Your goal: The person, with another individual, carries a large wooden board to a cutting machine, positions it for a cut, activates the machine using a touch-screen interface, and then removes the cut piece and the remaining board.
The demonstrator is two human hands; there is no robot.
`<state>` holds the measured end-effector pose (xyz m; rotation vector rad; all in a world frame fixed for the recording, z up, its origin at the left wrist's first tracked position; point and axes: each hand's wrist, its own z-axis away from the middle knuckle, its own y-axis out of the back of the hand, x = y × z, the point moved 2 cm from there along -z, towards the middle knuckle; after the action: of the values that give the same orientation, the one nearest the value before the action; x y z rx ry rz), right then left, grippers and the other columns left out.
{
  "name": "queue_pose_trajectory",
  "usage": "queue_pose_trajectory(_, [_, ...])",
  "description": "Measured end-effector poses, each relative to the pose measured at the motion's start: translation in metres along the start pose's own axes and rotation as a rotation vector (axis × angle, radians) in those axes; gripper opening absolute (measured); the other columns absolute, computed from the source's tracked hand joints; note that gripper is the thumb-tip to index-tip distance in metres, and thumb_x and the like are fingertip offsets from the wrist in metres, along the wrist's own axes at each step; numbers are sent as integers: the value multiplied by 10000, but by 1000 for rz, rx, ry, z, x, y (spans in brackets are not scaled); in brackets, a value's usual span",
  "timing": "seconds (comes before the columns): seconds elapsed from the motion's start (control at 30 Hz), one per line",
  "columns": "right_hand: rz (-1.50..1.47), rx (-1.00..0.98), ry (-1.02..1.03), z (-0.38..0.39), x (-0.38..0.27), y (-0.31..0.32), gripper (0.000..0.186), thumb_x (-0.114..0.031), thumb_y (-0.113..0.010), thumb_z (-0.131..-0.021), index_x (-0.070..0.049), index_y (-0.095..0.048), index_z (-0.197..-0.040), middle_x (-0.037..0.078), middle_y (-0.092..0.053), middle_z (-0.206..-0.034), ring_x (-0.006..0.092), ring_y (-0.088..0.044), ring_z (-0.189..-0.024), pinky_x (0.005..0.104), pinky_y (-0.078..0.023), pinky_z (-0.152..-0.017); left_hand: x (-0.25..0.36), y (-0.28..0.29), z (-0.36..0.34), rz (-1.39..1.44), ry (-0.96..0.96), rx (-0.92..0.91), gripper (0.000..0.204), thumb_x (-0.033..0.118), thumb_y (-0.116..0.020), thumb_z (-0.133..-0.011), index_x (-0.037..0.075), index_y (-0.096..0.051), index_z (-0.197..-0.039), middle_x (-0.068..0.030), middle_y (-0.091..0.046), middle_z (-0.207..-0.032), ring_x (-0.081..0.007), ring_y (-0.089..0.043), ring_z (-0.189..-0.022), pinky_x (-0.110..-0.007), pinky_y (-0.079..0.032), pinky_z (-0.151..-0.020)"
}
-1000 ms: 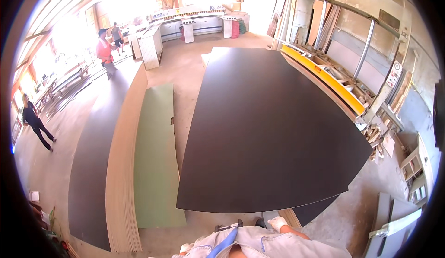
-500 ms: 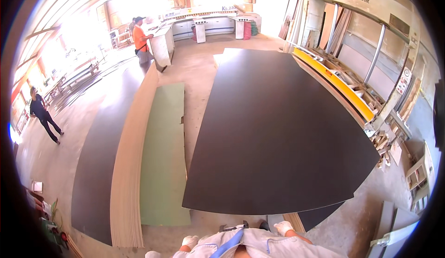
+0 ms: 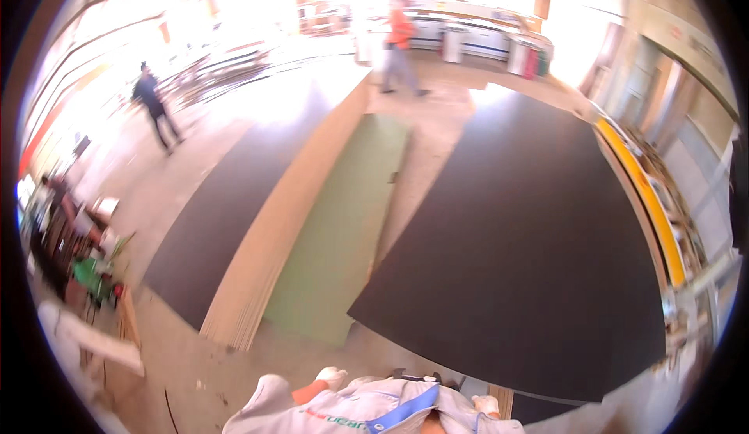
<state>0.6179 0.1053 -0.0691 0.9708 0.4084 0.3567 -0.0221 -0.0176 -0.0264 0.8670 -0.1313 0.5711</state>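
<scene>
My left hand [image 3: 332,376], in a pale work glove, hangs beside my waist, over the floor and apart from the boards. My right hand [image 3: 485,405], gloved too, is low at my other side, near the front edge of a large dark panel [image 3: 523,247]. I see nothing in either hand, but both are small and blurred, so their fingers do not read clearly. The dark panel lies flat in front of me to the right, on top of a stack. Left of it is a long green sheet [image 3: 335,231], low beside a tall stack of thin boards [image 3: 285,231] with a dark top.
A person in orange [image 3: 399,32] walks at the back, before a long white machine [image 3: 484,36]. Another person in dark clothes [image 3: 154,106] stands far left. A machine with a yellow bar [image 3: 644,200] borders the panel at right. Green equipment [image 3: 94,278] and clutter lie at left.
My view has swung left, so the boards sit further right in the picture. The person in orange has left the white cabinet and is walking. My hands remain low at my sides.
</scene>
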Motion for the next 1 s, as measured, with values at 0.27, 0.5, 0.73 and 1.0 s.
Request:
queue_pose_trajectory(0.27, [67, -4, 161, -53, 17, 8, 251, -313, -628, -1087, -150, -818, -1109, 193, -853, -1082, 413, -828, -1044, 572, -650, -889, 11, 17, 54, 653, 417, -31, 604, 517, -632, -1099, 39, -808, -1423, -245, -771, -1509, -457, -722, -1399, -526, -537, -1206])
queue_pose_trajectory(0.5, [151, -13, 242, -64, 15, 21, 251, -317, -606, -1116, -173, -811, -1095, 198, -839, -1047, 419, -814, -1002, 585, -638, -867, -1, -30, 80, 693, 501, -25, 640, 526, -650, -1081, 22, -798, -1446, -248, -775, -1501, -450, -698, -1437, -514, -528, -1221])
queue_pose_trajectory(0.73, [107, 100, 289, -53, 11, 11, 260, -283, -571, -1127, -178, -806, -1086, 176, -828, -1022, 426, -798, -965, 588, -629, -842, -2, -30, 83, 678, 470, -50, 634, 519, -649, -1081, 15, -809, -1431, -244, -775, -1506, -450, -699, -1439, -516, -525, -1226])
queue_pose_trajectory(1.0, [47, 29, 205, -54, -7, -8, 338, -347, -555, -1161, -144, -814, -1242, 196, -838, -1189, 437, -785, -1098, 556, -620, -962, 3, 15, 54, 563, 423, 74, 583, 504, -647, -1091, 27, -832, -1371, -241, -816, -1408, -430, -747, -1351, -519, -566, -1168])
